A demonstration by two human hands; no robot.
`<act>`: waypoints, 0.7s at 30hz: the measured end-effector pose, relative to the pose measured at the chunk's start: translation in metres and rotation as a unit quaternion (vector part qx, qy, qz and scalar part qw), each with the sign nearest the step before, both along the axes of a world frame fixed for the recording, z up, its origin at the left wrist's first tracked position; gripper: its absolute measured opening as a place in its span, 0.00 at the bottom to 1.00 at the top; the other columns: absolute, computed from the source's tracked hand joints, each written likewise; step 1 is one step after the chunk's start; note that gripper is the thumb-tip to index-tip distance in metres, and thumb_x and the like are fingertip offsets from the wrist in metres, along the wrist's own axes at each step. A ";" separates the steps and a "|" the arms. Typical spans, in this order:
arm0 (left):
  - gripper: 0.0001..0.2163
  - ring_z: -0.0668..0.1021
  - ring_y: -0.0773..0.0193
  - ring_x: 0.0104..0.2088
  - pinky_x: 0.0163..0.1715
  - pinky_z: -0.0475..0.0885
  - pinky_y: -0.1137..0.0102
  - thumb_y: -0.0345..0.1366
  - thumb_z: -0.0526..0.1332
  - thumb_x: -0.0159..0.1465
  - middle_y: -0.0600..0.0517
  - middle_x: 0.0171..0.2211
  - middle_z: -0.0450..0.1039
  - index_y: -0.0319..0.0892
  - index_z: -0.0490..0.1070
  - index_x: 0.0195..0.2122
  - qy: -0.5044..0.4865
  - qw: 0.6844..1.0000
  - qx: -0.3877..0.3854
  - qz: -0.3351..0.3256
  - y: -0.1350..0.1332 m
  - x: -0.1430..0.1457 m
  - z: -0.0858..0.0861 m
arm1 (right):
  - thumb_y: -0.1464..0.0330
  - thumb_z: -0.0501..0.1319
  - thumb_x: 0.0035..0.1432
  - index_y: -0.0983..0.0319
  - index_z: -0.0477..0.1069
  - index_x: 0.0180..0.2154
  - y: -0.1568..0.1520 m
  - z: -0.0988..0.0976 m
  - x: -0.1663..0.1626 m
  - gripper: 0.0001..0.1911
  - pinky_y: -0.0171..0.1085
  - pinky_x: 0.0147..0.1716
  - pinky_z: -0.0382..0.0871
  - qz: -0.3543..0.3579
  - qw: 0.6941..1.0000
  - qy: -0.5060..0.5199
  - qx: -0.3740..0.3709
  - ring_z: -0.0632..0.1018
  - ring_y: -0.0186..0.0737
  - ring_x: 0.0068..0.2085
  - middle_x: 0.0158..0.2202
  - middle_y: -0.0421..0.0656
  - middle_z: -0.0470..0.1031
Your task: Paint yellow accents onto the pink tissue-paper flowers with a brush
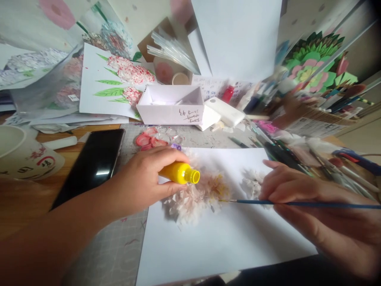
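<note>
My left hand [154, 171] is wrapped round a small yellow paint bottle [179, 173], uncapped and tilted with its mouth to the right. In my right hand [297, 190] a thin blue paintbrush [256, 201] is pinched, lying almost level. Its yellowed tip touches or nearly touches the edge of a pale paper flower cluster [186, 204]. Yellow colour marks the right part of that cluster. A second white cluster [253, 183] lies partly behind my right fingers. Both clusters are on a white sheet of paper [226, 242].
A white paper box [171, 113] stands behind the sheet, with red petal-like pieces [150, 138] before it. To the left lie a black phone [92, 167] and a white cup [32, 155]. Brushes and pens [276, 147] crowd the right. A finished red-white flower picture [119, 87] leans behind.
</note>
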State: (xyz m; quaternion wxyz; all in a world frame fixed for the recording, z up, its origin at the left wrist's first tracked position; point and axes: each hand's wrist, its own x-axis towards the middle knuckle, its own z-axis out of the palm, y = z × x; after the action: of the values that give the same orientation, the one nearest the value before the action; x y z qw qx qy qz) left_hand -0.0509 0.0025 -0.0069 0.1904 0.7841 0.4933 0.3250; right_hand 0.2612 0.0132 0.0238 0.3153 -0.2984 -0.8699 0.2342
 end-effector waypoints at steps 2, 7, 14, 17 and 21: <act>0.11 0.77 0.66 0.34 0.35 0.70 0.74 0.33 0.70 0.56 0.59 0.34 0.77 0.48 0.74 0.39 -0.006 1.000 0.000 0.001 0.000 0.000 0.000 | 0.75 0.65 0.56 0.55 0.74 0.40 -0.001 0.001 -0.001 0.11 0.41 0.65 0.62 -0.005 1.000 0.010 0.002 0.82 0.38 0.42 0.35 0.36 0.80; 0.11 0.76 0.67 0.32 0.36 0.69 0.74 0.36 0.69 0.57 0.60 0.35 0.77 0.50 0.75 0.41 0.005 1.000 0.009 0.009 -0.001 -0.003 -0.006 | 0.74 0.65 0.57 0.56 0.72 0.38 -0.003 0.003 -0.007 0.09 0.41 0.63 0.63 0.007 1.000 -0.010 0.000 0.82 0.35 0.39 0.34 0.35 0.80; 0.12 0.77 0.66 0.33 0.37 0.69 0.73 0.42 0.69 0.57 0.59 0.36 0.77 0.51 0.75 0.42 0.029 0.999 -0.008 0.022 -0.001 -0.006 -0.008 | 0.74 0.64 0.57 0.56 0.72 0.37 -0.002 0.004 -0.003 0.07 0.44 0.61 0.65 -0.021 1.000 0.006 -0.013 0.82 0.36 0.37 0.32 0.35 0.80; 0.12 0.77 0.64 0.33 0.37 0.70 0.73 0.43 0.69 0.58 0.58 0.36 0.78 0.51 0.75 0.42 0.036 0.999 -0.012 0.027 -0.002 -0.006 -0.008 | 0.74 0.64 0.57 0.55 0.72 0.37 -0.001 0.003 -0.004 0.09 0.43 0.61 0.66 -0.011 1.000 0.015 -0.005 0.82 0.36 0.37 0.32 0.34 0.79; 0.12 0.79 0.61 0.36 0.38 0.71 0.72 0.43 0.68 0.58 0.57 0.39 0.79 0.52 0.74 0.43 0.046 0.998 0.002 0.032 -0.002 -0.008 -0.010 | 0.75 0.64 0.56 0.56 0.72 0.37 0.001 0.004 -0.007 0.09 0.48 0.58 0.68 0.008 1.000 0.018 -0.006 0.83 0.39 0.36 0.32 0.37 0.81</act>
State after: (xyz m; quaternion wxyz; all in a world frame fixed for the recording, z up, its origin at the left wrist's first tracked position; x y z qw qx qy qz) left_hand -0.0588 0.0010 -0.0165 0.1559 0.7823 0.5257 0.2955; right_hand 0.2541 0.0139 0.0274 0.3273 -0.2895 -0.8648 0.2475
